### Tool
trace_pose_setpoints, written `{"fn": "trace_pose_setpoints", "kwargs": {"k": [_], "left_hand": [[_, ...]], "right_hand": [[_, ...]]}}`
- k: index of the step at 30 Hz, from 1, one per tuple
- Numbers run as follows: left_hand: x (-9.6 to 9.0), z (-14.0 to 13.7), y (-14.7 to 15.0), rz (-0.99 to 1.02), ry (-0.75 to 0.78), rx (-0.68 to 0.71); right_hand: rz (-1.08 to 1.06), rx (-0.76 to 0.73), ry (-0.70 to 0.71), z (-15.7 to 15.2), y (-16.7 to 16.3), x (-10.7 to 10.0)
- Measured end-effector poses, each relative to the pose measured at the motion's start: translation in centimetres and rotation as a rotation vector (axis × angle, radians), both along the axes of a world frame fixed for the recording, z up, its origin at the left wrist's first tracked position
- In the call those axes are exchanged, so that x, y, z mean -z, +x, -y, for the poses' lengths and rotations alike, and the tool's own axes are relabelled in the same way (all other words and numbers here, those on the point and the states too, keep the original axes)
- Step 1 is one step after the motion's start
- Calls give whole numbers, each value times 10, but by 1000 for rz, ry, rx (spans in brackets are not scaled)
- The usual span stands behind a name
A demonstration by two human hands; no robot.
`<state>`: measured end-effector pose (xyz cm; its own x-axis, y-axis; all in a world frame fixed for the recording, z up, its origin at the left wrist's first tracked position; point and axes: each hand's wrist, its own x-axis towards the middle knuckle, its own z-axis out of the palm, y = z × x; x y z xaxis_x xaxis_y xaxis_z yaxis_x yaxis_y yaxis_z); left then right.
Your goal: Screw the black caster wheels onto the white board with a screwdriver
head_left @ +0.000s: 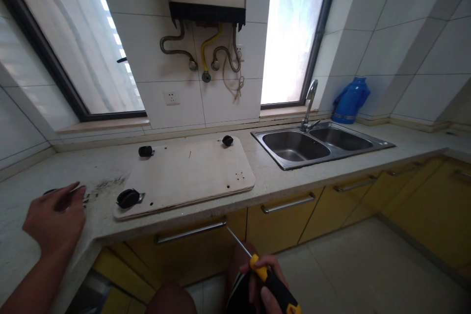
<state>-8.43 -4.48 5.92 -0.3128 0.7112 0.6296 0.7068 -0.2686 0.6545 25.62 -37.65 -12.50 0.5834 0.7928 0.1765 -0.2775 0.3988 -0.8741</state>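
My right hand (267, 279) is wrapped round the yellow and black handle of a screwdriver (260, 270), whose thin shaft points up and left toward a drawer handle below the counter edge. Over the counter at the left, my left hand (57, 216) has its thumb and fingers pinched together; what lies between them is too small to make out. Several small dark screws (87, 200) lie by its fingertips. A pale board (187, 171) rests flat on the counter, with black caster wheels (128, 198) at three corners. The fourth corner shows only small holes.
Part of a black object (48, 191) shows behind my left hand. Dark specks are scattered left of the board. A double steel sink (294, 147) with a faucet (309, 105) and a blue jug (351, 100) stand to the right. Yellow drawers (283, 221) run below the counter.
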Motion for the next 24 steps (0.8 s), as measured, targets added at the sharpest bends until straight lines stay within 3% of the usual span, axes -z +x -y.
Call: {"fn": "trace_pose_setpoints", "kwargs": {"k": [3, 5, 7, 9, 12, 14, 17, 24], "left_hand": [[-4, 33, 56, 48, 185, 39], [4, 65, 101, 232, 193, 123], [19, 101, 147, 557, 64, 286], [37, 135, 187, 768, -226, 512], [57, 170, 231, 994, -417, 730], [61, 183, 247, 1117, -499, 851], [58, 189, 254, 1249, -626, 985], [45, 188, 245, 1416, -817, 1060]], "right_hand": [[-8, -7, 57, 4, 8, -15], [-21, -64, 165, -1, 12, -13], [-17, -201, 341, -9, 14, -11], [6, -304, 469, -15, 12, -17], [33, -238, 405, -12, 10, -45], [34, -208, 305, -5, 9, -68], [13, -216, 301, 3, 11, -90], [30, -231, 391, -4, 11, -74]]}}
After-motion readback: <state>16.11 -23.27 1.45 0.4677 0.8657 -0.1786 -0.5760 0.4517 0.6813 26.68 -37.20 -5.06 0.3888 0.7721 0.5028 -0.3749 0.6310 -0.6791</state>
